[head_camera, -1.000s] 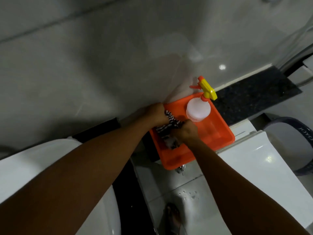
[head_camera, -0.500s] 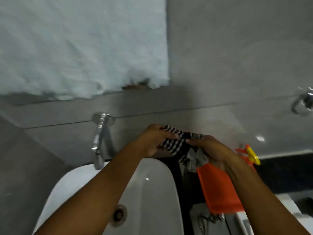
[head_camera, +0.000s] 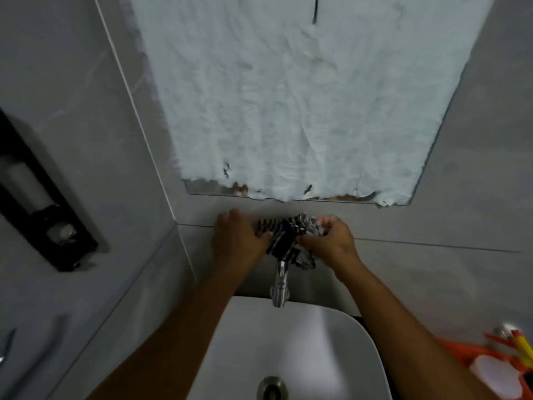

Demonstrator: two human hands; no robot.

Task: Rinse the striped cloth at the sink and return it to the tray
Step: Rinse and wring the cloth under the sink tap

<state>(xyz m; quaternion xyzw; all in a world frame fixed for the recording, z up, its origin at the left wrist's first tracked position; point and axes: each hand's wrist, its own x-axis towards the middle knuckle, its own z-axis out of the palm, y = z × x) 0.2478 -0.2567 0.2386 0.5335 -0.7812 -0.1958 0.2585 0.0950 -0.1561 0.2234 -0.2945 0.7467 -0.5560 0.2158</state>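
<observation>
The black-and-white striped cloth [head_camera: 284, 241] is bunched up between both my hands, held in the air above the chrome tap [head_camera: 280, 285]. My left hand [head_camera: 235, 239] grips its left end and my right hand [head_camera: 331, 241] grips its right end. Below them lies the white sink [head_camera: 331, 356] with a metal drain [head_camera: 271, 392]. No water is visible at the tap. The orange tray [head_camera: 461, 350] shows only at the lower right edge.
A white spray bottle [head_camera: 496, 376] with a yellow and orange trigger stands in the tray. A mirror covered with white paper [head_camera: 288, 96] hangs on the grey tiled wall. A black wall fixture [head_camera: 43, 203] is at the left.
Both hands lifted the cloth out of the tray and carried it left to a spot above the tap. My view swung left, so the sink is now centred and the tray is at the right edge.
</observation>
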